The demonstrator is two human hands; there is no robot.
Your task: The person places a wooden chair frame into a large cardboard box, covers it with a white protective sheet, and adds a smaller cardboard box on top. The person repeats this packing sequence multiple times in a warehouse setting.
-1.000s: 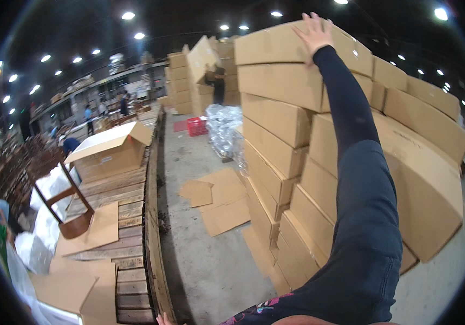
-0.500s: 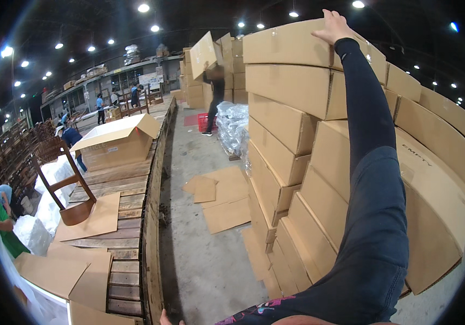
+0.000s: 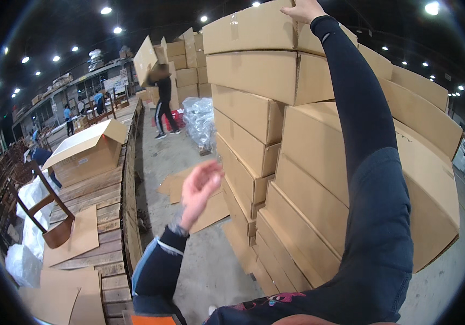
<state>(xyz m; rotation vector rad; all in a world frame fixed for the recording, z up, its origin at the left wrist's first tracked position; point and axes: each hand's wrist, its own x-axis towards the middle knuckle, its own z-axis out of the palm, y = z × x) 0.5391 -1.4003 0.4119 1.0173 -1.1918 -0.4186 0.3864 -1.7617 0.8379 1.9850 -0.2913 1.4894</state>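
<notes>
Right hand [image 3: 304,9] lies flat, fingers together, on the top carton [image 3: 251,28] of the tall stack [image 3: 297,162] at far right, pressing, not gripping. Left hand [image 3: 200,187] is raised mid-air, fingers apart, holding nothing, just left of the stack. Best bring the left hand to the carton's near face and steady both sides, since the stack leans. Wooden platform [image 3: 99,200] sits left.

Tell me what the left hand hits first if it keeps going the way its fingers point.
The left hand points up and right toward the box stack, probably meeting its lower-middle boxes first; depth is unclear.
</notes>
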